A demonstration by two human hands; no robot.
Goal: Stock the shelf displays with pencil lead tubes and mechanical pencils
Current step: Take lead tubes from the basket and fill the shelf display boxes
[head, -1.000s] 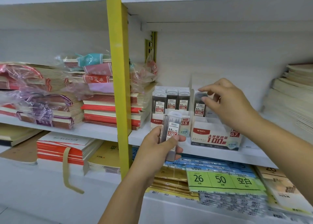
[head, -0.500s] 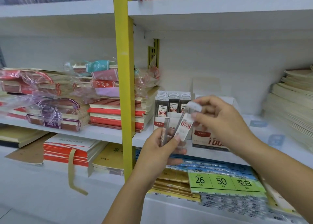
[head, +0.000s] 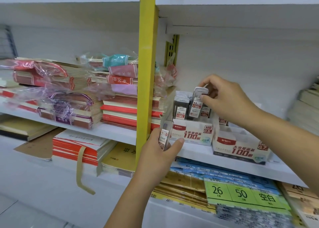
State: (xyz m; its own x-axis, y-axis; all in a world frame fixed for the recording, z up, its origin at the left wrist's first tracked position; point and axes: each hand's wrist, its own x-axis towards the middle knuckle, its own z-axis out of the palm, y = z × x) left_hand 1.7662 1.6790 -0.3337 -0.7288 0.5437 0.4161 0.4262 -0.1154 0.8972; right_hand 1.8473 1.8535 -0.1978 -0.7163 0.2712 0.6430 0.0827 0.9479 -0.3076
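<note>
My right hand (head: pixel 224 100) pinches the top of one pencil lead tube (head: pixel 196 103) and holds it upright over the middle row of the HB 0.5 display box (head: pixel 191 134) on the white shelf (head: pixel 198 151). Rows of the same dark tubes (head: pixel 180 105) stand in that box. My left hand (head: pixel 160 151) grips a remaining lead tube (head: pixel 165 136) just left of the box, in front of the yellow post. A second display box marked 0.7 (head: pixel 240 146) stands to the right, its contents mostly hidden by my right wrist.
The yellow upright post (head: pixel 145 72) splits the shelving. Stacks of wrapped notebooks (head: pixel 72 96) fill the left shelf, and more paper stacks (head: pixel 309 110) sit at the far right. Below lie blue packets and green labels reading 26 and 50 (head: pixel 241 193).
My right hand took a tube from my left hand and carried it up and back over the 0.5 box. My left hand stays low by the post.
</note>
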